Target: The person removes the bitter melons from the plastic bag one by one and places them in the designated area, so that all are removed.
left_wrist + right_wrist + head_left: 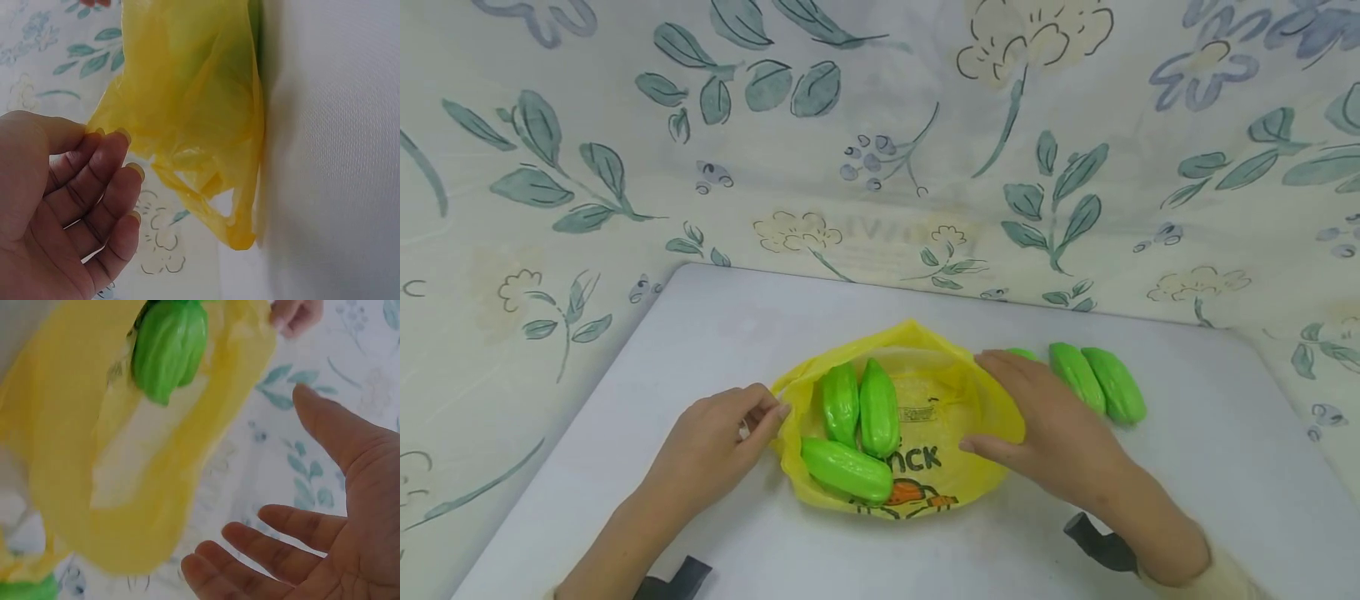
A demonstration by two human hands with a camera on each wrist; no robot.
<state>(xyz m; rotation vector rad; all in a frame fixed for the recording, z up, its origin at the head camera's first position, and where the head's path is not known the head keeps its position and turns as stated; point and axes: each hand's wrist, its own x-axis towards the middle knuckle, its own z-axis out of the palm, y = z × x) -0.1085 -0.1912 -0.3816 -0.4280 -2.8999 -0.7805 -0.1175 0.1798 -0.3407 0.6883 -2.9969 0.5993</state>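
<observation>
A yellow plastic bag (925, 375) lies with its mouth spread wide, black lettering and an orange print showing inside. Within it rest three glossy, ridged green fruit-like pieces (847, 469), their kind unclear. My left hand (718, 437) pinches the bag's left rim between thumb and fingertips; the left wrist view shows this hand (75, 206) at the yellow film (187, 81). At the right side of the mouth, my right hand (1067, 425) has its thumb and fingers spread. In the right wrist view, that hand (350, 506) holds nothing and appears apart from the bag.
To the right of the bag, two more green pieces (1116, 386) lie side by side on the white table (737, 308). Another green piece (1022, 353) is mostly hidden behind the right hand. A floral cloth (880, 225) hangs behind the table.
</observation>
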